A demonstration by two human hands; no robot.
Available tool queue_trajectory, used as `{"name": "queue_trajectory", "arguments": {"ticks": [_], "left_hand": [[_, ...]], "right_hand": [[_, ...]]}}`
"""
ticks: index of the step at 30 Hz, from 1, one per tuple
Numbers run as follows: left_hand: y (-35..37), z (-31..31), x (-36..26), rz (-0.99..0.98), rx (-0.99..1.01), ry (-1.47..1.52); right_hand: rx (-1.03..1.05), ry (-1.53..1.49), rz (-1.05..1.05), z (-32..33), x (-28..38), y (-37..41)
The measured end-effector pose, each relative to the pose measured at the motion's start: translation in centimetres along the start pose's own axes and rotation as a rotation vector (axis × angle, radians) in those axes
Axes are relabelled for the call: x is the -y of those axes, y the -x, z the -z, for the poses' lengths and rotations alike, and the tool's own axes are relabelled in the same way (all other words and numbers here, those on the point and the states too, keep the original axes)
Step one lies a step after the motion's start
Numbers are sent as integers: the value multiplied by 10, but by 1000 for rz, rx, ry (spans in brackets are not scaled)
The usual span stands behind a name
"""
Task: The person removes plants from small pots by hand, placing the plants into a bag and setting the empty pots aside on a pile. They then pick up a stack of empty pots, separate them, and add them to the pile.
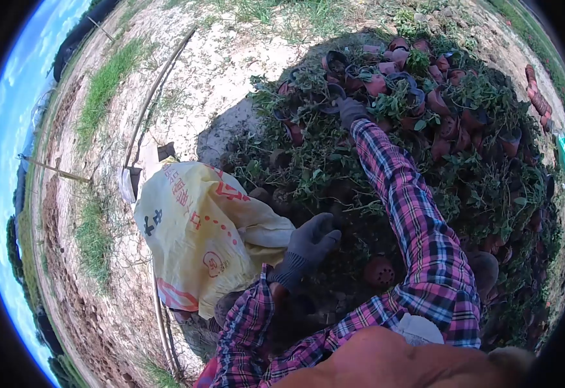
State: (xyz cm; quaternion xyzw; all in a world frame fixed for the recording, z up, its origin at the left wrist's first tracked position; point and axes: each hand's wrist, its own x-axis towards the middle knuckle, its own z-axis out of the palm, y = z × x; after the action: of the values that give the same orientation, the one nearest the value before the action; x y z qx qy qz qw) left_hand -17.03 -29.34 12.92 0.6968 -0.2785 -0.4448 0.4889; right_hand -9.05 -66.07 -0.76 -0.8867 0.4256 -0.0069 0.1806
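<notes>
On the pale yellow woven sack (189, 226), a circled red number (214, 264) appears to read "50". Red Chinese characters (180, 187) run down the sack's upper part, more large red ones (231, 192) stand near its fold, and black ones (153, 222) stand at its left edge; these characters are too blurred and creased to read surely.

Wears a long-sleeved plaid shirt (434, 258), checked in pink, navy, black and white. Has a dark grey, close-fitting glove (293, 264) on the left hand (316, 238) and a matching one on the right hand (352, 112).
</notes>
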Motion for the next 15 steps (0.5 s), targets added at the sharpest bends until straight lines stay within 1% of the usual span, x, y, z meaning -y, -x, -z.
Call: {"name": "queue_trajectory", "arguments": {"ticks": [1, 3, 4, 5, 6, 7, 8, 10, 12, 14, 15], "left_hand": [[-1, 2, -2, 4, -26, -41], [2, 1, -10, 26, -52, -114], [1, 0, -9, 56, -48, 15], [-2, 0, -5, 85, -45, 143], [-6, -1, -3, 113, -41, 269], [-10, -4, -4, 168, -41, 609], [-19, -1, 5, 116, -13, 811], [-39, 6, 31, -2, 35, 1217], [-40, 9, 27, -177, 124, 533], [-32, 7, 12, -189, 37, 397], [-27, -5, 2, -128, -83, 608]], "right_hand": [[8, 116, 122, 4, -2, 1], [-76, 136, 209, 6, -1, 12], [-118, 150, 244, 11, -6, 21], [-69, -10, 359, 20, -14, 30], [98, -352, 255, 29, -18, 48], [266, -694, 147, 35, -20, 73], [435, -1039, 37, 39, -17, 100], [538, -1380, 81, 70, 4, 175], [647, -1446, 117, 73, 10, 224], [780, -1528, 181, 75, 13, 262], [857, -1577, 225, 76, 10, 277]]}}
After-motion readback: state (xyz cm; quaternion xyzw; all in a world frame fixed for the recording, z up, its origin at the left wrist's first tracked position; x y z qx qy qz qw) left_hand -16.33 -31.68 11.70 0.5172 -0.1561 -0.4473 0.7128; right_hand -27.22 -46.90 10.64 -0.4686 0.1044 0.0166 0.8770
